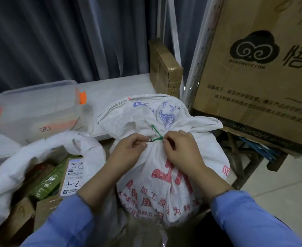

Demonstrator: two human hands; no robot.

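The green tie [157,136] wraps the bunched neck of the white woven sack [164,186], which stands right in front of me, near the middle of the scene, red print on its near side and blue print on the floppy top beyond the neck. One loose end of the tie sticks up and away to the far left.

My left hand [129,148] has its fingers curled in, thumb and forefinger pinching the tail of the tie just left of the neck. My right hand [180,150] is curled too, its fingertips pinched on the tie where it crosses the neck and pressed against the cloth. The two hands are close together, with only the short run of tie between them.

To the near left a second white sack [39,154] gapes open, showing a labelled parcel [72,175] and a green packet [47,182]. Farther left sits a clear plastic bin [36,104] with an orange latch [82,98]. To the right, a large printed cardboard box [262,68] stands close beside the sack. A smaller carton [164,68] leans behind it, and a dark curtain [57,32] hangs at the far side.
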